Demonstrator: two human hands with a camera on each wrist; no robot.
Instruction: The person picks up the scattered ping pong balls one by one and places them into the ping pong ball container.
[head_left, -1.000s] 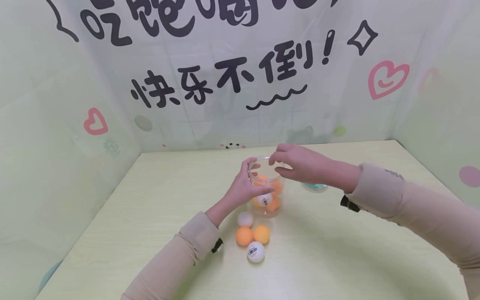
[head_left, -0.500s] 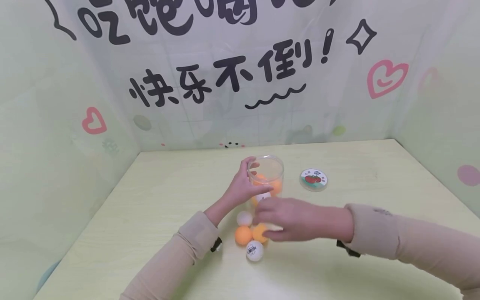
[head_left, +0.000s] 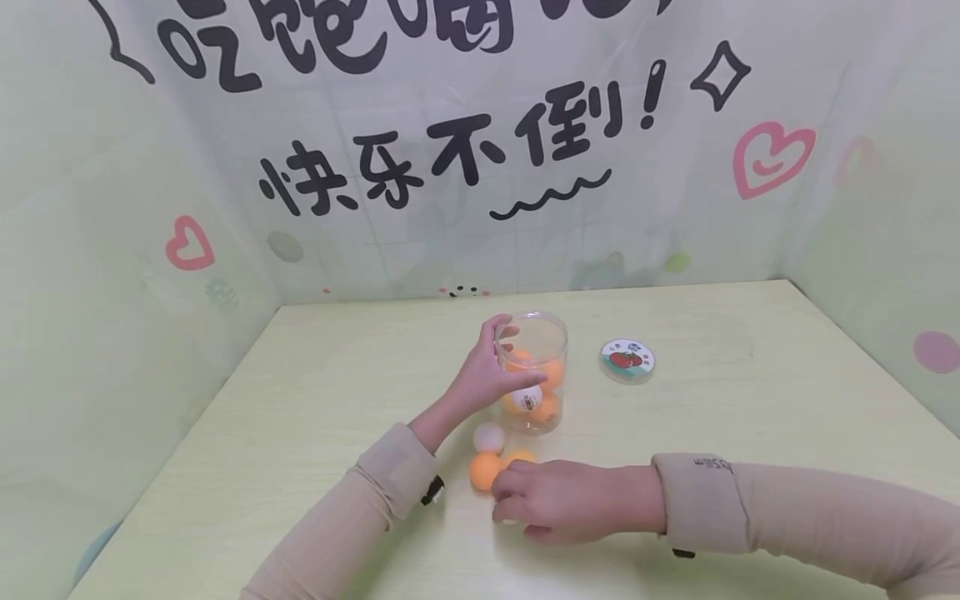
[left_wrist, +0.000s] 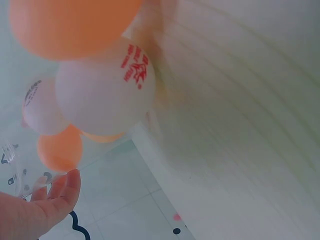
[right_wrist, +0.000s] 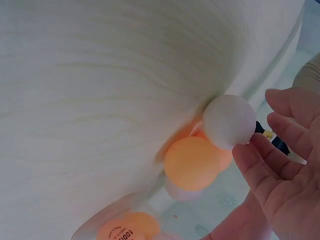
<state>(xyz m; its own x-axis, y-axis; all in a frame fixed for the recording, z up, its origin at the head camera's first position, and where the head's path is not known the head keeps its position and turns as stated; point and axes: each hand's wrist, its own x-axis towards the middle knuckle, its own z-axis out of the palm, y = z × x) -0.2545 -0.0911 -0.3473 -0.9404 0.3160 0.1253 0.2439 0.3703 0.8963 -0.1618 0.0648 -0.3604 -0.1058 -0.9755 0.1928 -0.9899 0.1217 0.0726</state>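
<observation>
My left hand (head_left: 480, 381) grips a clear plastic jar (head_left: 535, 426) that stands upright without its lid, thumb across its front and fingers round the far side. Orange ping-pong balls (head_left: 552, 375) and a white one (head_left: 527, 398) lie inside. My right hand (head_left: 558, 500) is low over the loose balls. In the right wrist view its fingertips are right at a white ping-pong ball (right_wrist: 229, 121), fingers spread apart; the hand hides this ball in the head view. Beside it lie a yellow-orange ball (right_wrist: 192, 163), an orange ball (head_left: 485, 472) and another white ball (head_left: 489, 437).
A round lid (head_left: 627, 360) with a tomato picture lies right of the jar on the pale wooden table (head_left: 337, 367). Fabric walls with printed writing (head_left: 457, 150) enclose the table's back and sides.
My right hand has moved from the jar's mouth down toward the front, over the nearest loose white ball. The lid has come into full view. My left hand stays on the jar.
</observation>
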